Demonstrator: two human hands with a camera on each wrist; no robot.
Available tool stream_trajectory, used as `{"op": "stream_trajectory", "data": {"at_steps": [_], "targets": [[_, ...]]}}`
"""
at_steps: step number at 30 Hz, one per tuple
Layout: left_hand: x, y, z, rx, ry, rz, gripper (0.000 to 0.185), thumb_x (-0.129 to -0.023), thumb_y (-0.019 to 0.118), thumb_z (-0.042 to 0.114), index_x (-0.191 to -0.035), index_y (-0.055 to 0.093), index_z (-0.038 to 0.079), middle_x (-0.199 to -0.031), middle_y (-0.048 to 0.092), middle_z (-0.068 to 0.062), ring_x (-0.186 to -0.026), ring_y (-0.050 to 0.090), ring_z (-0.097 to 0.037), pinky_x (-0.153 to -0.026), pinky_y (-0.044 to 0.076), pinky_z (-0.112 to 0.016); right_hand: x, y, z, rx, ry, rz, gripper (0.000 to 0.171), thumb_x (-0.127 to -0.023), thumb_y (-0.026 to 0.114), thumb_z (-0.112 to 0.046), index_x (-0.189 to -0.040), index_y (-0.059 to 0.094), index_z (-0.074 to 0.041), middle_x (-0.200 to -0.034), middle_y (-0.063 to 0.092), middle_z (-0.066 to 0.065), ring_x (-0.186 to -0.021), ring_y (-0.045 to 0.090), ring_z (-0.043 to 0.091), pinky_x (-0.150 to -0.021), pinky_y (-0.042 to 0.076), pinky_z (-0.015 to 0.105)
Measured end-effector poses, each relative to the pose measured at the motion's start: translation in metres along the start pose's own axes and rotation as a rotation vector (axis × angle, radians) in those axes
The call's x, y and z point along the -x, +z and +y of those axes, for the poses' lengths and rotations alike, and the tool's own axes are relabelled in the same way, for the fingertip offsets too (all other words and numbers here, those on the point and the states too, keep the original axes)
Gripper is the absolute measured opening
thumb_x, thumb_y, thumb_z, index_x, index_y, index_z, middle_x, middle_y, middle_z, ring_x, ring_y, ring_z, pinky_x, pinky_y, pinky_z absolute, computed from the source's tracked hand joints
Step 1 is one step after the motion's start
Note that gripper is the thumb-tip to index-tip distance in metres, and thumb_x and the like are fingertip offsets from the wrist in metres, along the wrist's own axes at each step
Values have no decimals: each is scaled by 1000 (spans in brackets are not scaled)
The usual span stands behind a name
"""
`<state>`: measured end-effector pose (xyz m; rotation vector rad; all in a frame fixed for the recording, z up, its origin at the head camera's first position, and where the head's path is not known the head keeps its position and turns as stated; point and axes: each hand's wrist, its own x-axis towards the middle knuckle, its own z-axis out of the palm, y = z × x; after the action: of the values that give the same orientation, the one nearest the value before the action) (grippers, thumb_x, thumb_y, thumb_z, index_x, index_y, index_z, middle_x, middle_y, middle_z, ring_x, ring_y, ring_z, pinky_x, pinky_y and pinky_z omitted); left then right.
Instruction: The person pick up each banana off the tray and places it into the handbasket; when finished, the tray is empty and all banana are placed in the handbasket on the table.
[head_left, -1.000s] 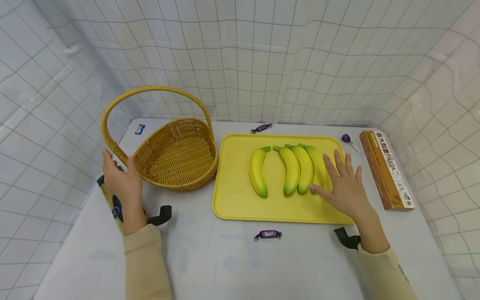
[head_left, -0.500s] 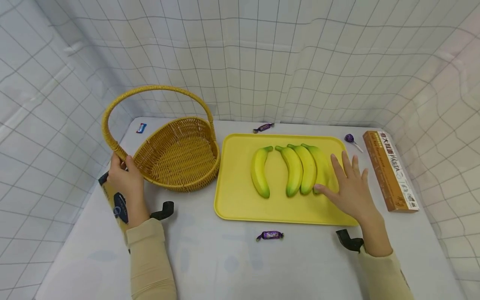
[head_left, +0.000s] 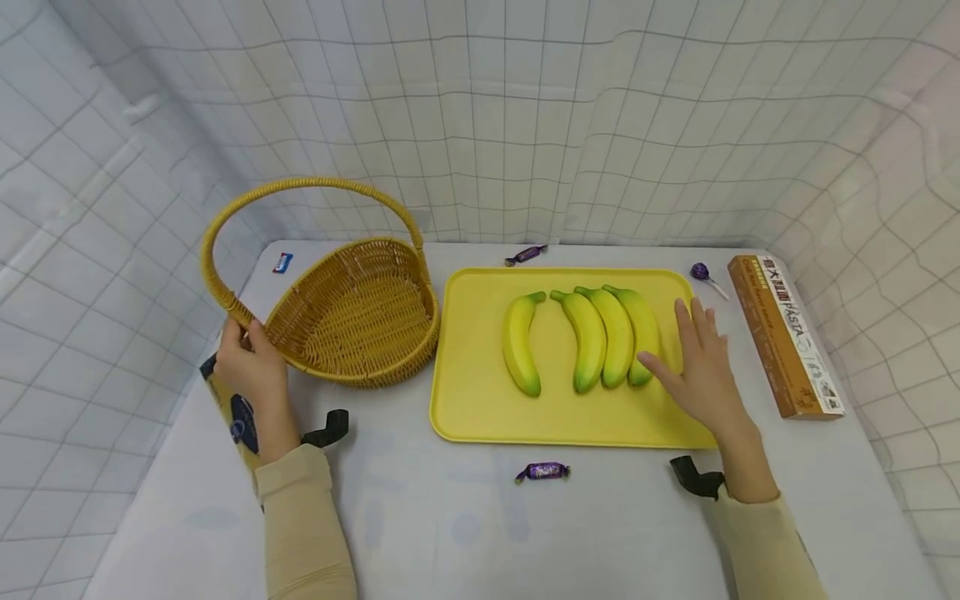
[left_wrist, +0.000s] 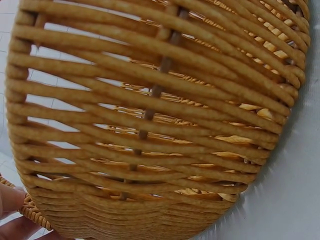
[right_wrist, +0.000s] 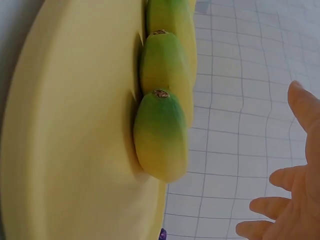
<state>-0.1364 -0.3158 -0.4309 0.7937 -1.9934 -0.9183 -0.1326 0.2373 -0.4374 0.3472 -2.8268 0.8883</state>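
A wicker basket (head_left: 367, 321) with a tall arched handle (head_left: 322, 185) stands at the left of the table. My left hand (head_left: 255, 371) pinches the near foot of that handle between thumb and fingers; in the left wrist view the basket's woven wall (left_wrist: 150, 125) fills most of the picture, with fingertips (left_wrist: 10, 200) at the lower left corner. On the yellow tray (head_left: 480, 417) lie one lone banana (head_left: 520, 346) and three bananas (head_left: 617, 342) side by side. Over the tray's right end my right hand (head_left: 701, 375) hovers with fingers spread, touching no banana (right_wrist: 161, 140).
A pasta box (head_left: 783, 337) lies to the right of the tray, with a purple lollipop (head_left: 701, 272) nearby. Wrapped purple candies lie behind (head_left: 527, 255) and before the tray. A small blue-red candy (head_left: 282, 263) is behind the basket; a yellow-and-dark package (head_left: 236, 412) lies partly under the left arm.
My left hand has closed from beside the handle to a pinch on its foot. The right hand has shifted slightly right, uncovering more of the rightmost banana. Basket and bananas stay put.
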Motion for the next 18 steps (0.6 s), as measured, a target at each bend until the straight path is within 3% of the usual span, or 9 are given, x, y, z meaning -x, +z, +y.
{"op": "stream_trajectory", "data": {"at_steps": [6,11,18], "targets": [[1,-1,-1,-24,-4,-5,21,-99,53,16,-100,65,-1,-100,69,-19,-100,69,-15,-74,44,-12,-4,10,5,-120,43,38,92,-94,62,-39,-157,3,-5,-162,5,27,-148,1,49,-114,7,69],[0,-1,1,-42,-4,-8,19,-99,54,15,-100,66,0,-101,71,-15,-100,71,-22,-69,40,-9,-7,20,11,-172,87,48,94,-94,63,-36,-156,0,-3,-161,6,27,-148,8,48,-116,10,65],[0,-2,1,-43,-12,-19,19,-99,54,16,-99,65,1,-103,71,-18,-103,70,-20,-71,43,-13,-8,28,15,-203,167,34,94,-95,61,-37,-155,-1,-1,-159,8,32,-146,10,51,-116,12,65]]}}
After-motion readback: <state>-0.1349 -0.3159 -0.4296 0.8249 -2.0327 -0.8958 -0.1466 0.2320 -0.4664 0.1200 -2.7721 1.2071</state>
